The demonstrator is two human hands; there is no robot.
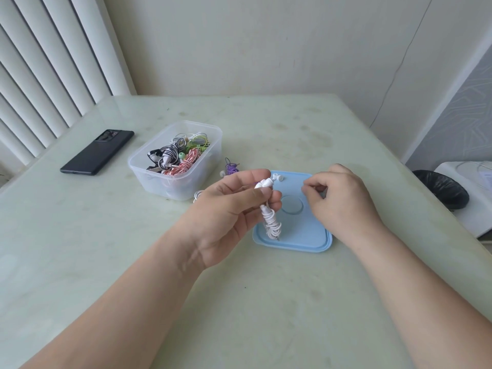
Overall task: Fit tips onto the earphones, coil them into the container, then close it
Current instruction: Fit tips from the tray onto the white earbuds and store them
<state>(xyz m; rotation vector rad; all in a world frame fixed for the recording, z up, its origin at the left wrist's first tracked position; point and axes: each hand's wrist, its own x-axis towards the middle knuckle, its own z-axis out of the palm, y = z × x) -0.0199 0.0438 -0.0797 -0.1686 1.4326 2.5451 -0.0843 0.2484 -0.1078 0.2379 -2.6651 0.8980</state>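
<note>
My left hand point(234, 206) grips a coiled pair of white earphones point(271, 222) above the light blue lid point(300, 235), which lies flat on the table. One earbud end point(267, 182) sticks up past my fingers. My right hand point(338, 198) hovers over the lid's right side with its fingertips pinched together; whatever is between them is too small to make out. A loose white tip point(279, 178) lies on the lid's far edge. The clear plastic container point(149, 166) stands open at the left, holding several coiled earphones point(181, 155).
A purple coiled earphone point(231, 167) and a white piece point(198, 194) lie on the pale green table point(106, 235) beside the container. A black phone point(97, 153) lies at the far left. A black-bagged bin point(442, 187) stands off the table's right edge.
</note>
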